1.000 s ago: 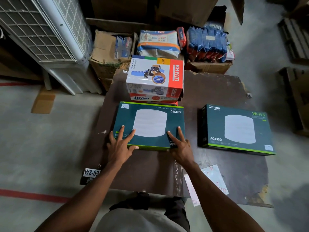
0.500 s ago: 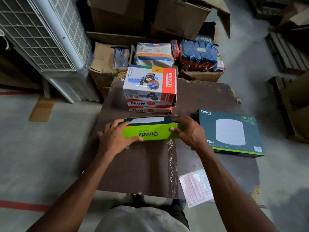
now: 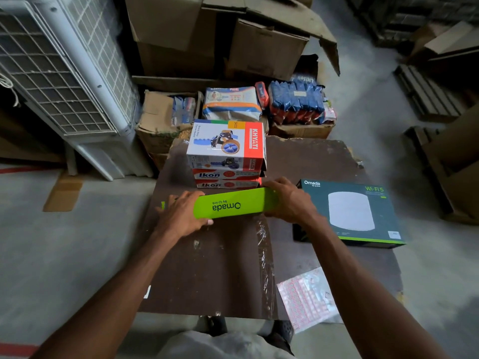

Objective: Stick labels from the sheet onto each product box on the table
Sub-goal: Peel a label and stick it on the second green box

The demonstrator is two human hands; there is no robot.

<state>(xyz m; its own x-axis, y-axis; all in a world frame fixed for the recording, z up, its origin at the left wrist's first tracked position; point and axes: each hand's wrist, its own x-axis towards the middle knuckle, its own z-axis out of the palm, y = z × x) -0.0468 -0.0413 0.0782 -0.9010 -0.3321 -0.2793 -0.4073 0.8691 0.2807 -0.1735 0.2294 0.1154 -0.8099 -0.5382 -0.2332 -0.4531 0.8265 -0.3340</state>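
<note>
Now Omada box (image 3: 234, 206) (on edge) between hands

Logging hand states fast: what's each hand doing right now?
Left hand: holding the Omada box by its left end.
Right hand: holding the same box's right end.

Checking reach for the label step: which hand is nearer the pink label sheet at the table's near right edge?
Right. The right hand grips the tilted green-edged Omada box's right end, up-table from the pink label sheet; the left hand holds its left end, farther across.
</note>
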